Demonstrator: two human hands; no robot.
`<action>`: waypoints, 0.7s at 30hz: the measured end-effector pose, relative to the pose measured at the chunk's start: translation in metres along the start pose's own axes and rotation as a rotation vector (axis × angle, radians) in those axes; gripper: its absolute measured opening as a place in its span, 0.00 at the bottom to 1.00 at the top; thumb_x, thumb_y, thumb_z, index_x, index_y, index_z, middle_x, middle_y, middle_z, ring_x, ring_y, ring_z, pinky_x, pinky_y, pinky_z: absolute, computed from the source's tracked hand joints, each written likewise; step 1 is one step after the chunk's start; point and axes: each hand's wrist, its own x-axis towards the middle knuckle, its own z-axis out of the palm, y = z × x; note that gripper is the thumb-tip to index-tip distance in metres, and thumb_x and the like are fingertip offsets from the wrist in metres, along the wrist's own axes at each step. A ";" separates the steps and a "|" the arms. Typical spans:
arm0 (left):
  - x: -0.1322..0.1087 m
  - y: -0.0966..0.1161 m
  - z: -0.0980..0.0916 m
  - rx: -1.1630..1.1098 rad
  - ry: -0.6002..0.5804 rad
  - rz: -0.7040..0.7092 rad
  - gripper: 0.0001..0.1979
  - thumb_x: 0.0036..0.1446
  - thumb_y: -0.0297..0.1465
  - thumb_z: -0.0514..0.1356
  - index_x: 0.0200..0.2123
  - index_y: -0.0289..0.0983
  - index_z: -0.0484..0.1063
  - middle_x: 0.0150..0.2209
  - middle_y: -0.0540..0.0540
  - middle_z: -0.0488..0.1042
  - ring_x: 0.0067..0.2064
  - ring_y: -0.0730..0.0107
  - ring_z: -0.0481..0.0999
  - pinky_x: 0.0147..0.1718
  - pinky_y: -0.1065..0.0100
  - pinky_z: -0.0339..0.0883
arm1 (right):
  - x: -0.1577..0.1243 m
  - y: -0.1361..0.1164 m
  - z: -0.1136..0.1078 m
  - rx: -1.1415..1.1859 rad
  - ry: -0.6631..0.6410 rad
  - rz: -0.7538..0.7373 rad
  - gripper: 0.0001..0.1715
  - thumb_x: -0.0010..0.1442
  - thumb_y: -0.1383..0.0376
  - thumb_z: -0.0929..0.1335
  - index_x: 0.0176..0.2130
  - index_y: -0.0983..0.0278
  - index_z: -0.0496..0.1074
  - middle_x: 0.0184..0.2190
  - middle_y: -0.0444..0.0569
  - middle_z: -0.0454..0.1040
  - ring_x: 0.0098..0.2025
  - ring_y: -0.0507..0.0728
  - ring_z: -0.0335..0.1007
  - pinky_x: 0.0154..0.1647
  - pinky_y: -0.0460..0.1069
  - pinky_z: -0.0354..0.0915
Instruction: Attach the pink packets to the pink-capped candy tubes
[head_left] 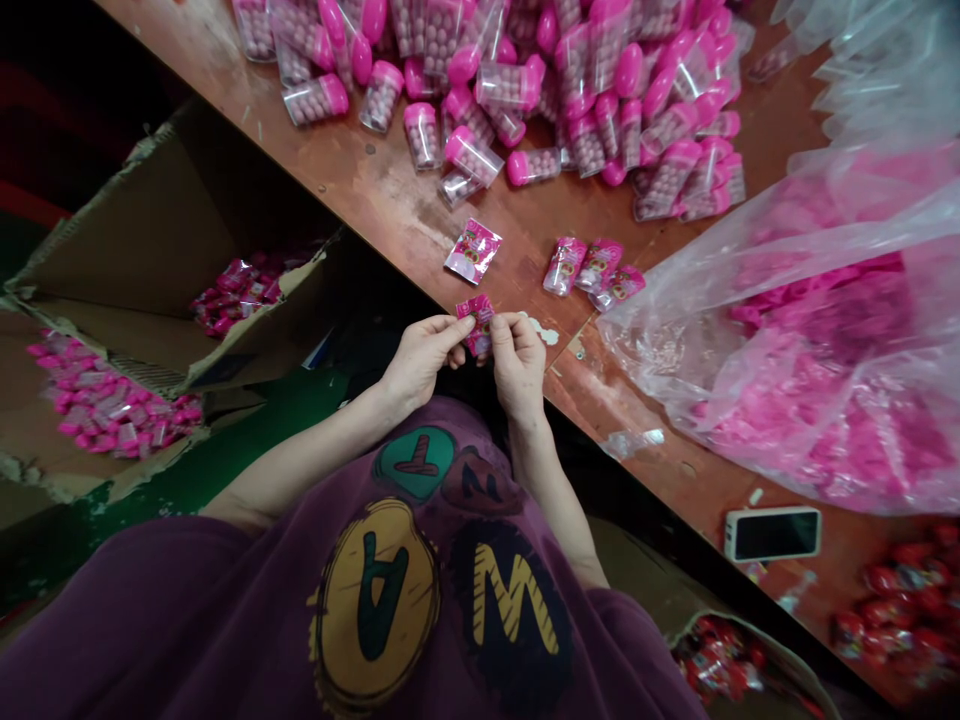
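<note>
At the table's near edge, my left hand (424, 360) and my right hand (519, 362) pinch a small pink printed wrapper (475, 318) between thumbs and fingers, one hand on each side. Just beyond it a flat pink and white sachet (474, 251) lies on the brown table (360, 190). To its right rest three pink wrapped pieces (598, 265), close together. Farther back is a large heap of clear tubes with pink caps (472, 155), filled with small pale balls.
An open cardboard box (142, 230) on the left holds pink packets (240, 290); more pink pieces (120, 400) lie below it. At right are a plastic bag of pink items (832, 400), a phone (772, 534) and red wrapped pieces (900, 600).
</note>
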 end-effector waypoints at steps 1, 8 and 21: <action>0.000 0.000 0.000 0.000 0.000 0.000 0.13 0.58 0.36 0.71 0.28 0.33 0.77 0.22 0.49 0.73 0.23 0.78 0.68 0.25 0.72 0.57 | 0.000 0.000 0.000 0.000 -0.001 0.000 0.27 0.64 0.41 0.72 0.33 0.60 0.70 0.23 0.37 0.68 0.22 0.46 0.63 0.23 0.43 0.64; 0.002 -0.003 0.001 -0.017 -0.001 -0.009 0.13 0.59 0.35 0.71 0.29 0.33 0.77 0.22 0.49 0.73 0.22 0.79 0.68 0.24 0.74 0.57 | 0.000 0.000 -0.001 -0.022 -0.005 -0.004 0.26 0.64 0.41 0.71 0.34 0.60 0.70 0.23 0.37 0.68 0.22 0.47 0.63 0.23 0.44 0.65; 0.000 -0.006 -0.001 -0.024 0.002 -0.010 0.13 0.58 0.37 0.72 0.29 0.34 0.77 0.22 0.50 0.73 0.22 0.80 0.68 0.23 0.74 0.57 | -0.001 0.003 0.001 -0.053 0.001 -0.036 0.26 0.65 0.41 0.71 0.34 0.60 0.70 0.25 0.38 0.69 0.23 0.47 0.63 0.24 0.44 0.64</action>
